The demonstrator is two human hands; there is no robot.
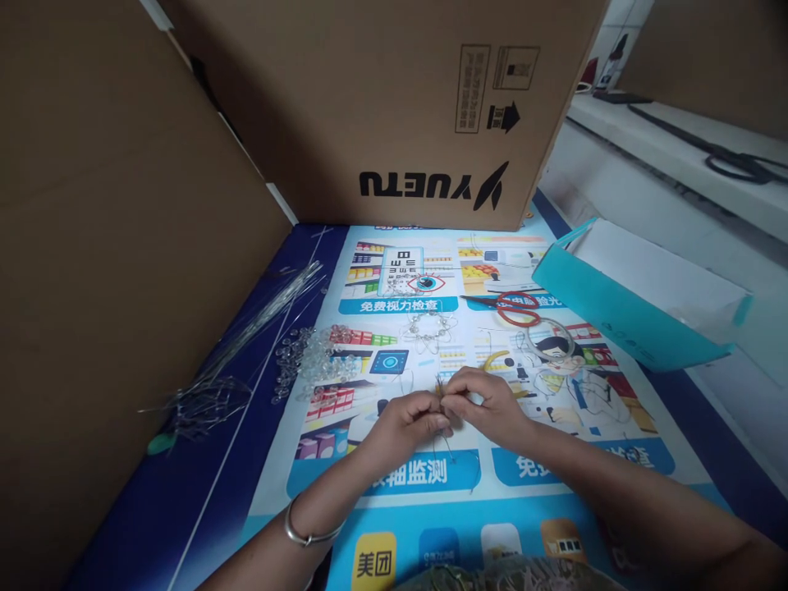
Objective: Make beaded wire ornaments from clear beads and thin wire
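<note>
My left hand [414, 425] and my right hand [486, 404] meet over the printed sheet, fingers closed in a pinch. Between them are thin wires [439, 384], with ends poking up above the fingertips and more strands hanging below. How the wires join is hidden by the fingers. Just beyond the hands lies a ring of clear beads with wire loops [429, 326]. To the left is a heap of clear beads [313, 361]. Yellow-handled pliers [494, 361] rest partly behind my right hand.
Red-handled scissors [518, 309] and a coil of wire [550, 338] lie at the right. An open teal box [628, 304] stands beyond them. A bundle of long wires [264, 316] lies at the left. Cardboard panels [394, 98] wall off the back and left.
</note>
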